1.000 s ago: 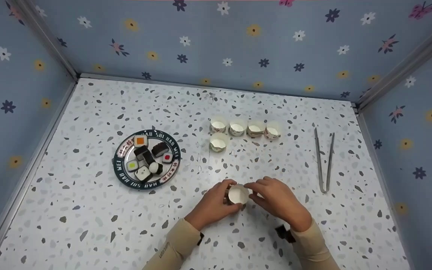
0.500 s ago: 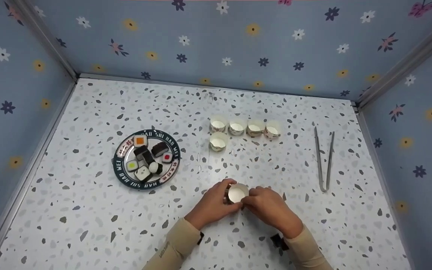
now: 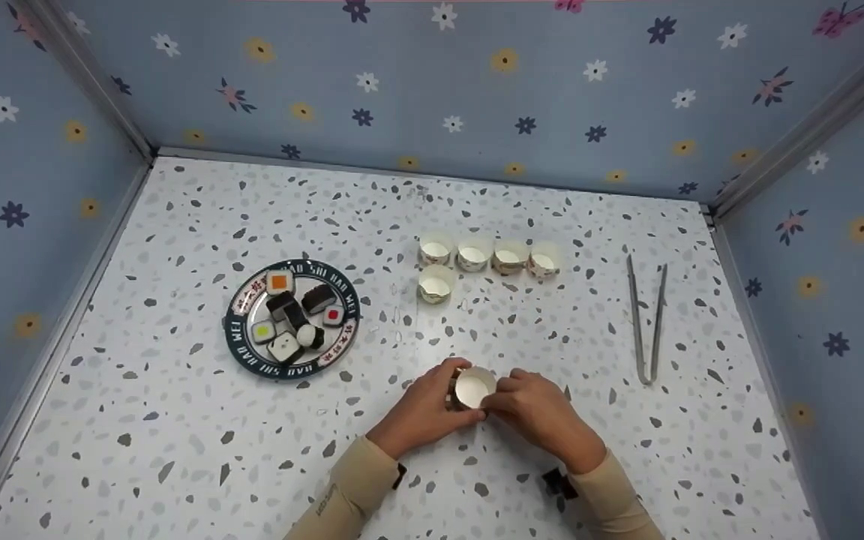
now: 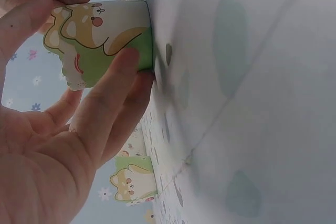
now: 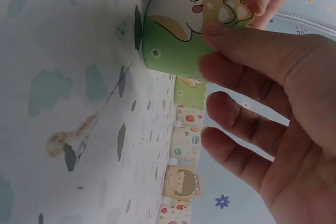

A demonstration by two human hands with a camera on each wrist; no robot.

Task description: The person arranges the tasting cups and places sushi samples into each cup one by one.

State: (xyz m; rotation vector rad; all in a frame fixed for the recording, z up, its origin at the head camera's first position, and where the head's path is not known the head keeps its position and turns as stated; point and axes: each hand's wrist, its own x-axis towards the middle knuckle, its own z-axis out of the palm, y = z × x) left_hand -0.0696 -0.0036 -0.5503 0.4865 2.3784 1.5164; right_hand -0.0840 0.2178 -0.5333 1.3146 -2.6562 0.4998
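Observation:
My left hand [image 3: 423, 414] holds a small paper baking cup [image 3: 475, 388] near the table's front, its fingers curled round the side. In the left wrist view the cup [image 4: 118, 38] is green and white with a cartoon dog; two dog-head outlines overlap at its rim, and I cannot tell whether a second cup sits inside. My right hand [image 3: 541, 416] pinches the rim's near right side between thumb and index finger; the other fingers [image 5: 236, 153] are bent, off the cup. The base stands on or very close to the table.
Several similar paper cups [image 3: 511, 260] stand in a row farther back, with one cup [image 3: 436, 286] in front of the row's left end. At left lies a dark-rimmed plate [image 3: 241, 352] of toy sushi [image 3: 282, 346]. Metal tongs [image 3: 655, 345] lie at right. Flowered panels [image 3: 432, 90] enclose the table.
My right hand has come down and left to the cup's rim, from its far right side to its near right, and has stayed there. The left hand keeps its hold.

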